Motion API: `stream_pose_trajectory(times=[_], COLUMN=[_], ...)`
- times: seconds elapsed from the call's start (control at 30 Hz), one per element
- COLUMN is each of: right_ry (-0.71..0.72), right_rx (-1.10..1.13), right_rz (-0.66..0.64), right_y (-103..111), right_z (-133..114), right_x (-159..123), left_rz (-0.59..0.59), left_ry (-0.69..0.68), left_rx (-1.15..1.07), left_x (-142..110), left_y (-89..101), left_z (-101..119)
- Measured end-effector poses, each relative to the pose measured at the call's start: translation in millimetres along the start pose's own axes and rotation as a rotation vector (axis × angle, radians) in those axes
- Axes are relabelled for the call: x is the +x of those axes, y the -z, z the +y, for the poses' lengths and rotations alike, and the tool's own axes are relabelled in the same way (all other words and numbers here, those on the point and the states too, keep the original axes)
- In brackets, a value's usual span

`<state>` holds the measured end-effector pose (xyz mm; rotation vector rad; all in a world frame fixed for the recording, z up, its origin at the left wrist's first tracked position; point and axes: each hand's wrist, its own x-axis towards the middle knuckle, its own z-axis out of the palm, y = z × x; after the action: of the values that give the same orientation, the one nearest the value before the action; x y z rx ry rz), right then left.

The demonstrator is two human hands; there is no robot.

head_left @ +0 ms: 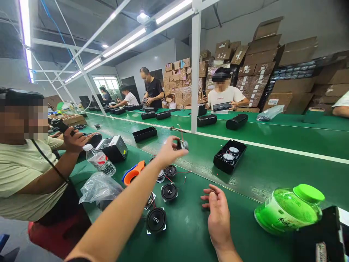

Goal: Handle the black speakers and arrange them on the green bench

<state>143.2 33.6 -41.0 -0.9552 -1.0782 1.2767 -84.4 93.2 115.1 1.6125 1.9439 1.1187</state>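
My left hand (170,151) is stretched out over the green bench, fingers pinched on a small round speaker part (182,145) held in the air. My right hand (216,211) hovers low over the bench near the front, fingers loosely apart and holding nothing. Several black speaker drivers lie below my left arm, the nearest one (156,219) with red wires beside it, another (169,191) just behind. A black speaker housing (229,156) with two round drivers in it sits on the conveyor belt beyond my right hand.
A green-capped bottle (289,209) lies at the right. An orange tape dispenser (133,173), a plastic bag (99,187), a water bottle (99,160) and a black box (114,147) sit left. A co-worker's arm (49,171) is at the left; others work across the belt.
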Motion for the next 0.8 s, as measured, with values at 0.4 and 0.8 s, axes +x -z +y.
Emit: stream_pose_trajectory(times=[0.4,0.8], right_ry=[-0.221,-0.302], right_rx=[0.392,0.426], right_rz=[-0.105,-0.041], right_y=[7.7,3.3], right_z=[5.1,-11.0], right_x=[-7.7,-6.2], left_rz=[-0.011,-0.194], left_ry=[-0.244,-0.007], left_rx=[0.039,0.774], left_x=[-165.9,-71.8], left_y=[-101.8,44.8], left_z=[10.2,-75.4])
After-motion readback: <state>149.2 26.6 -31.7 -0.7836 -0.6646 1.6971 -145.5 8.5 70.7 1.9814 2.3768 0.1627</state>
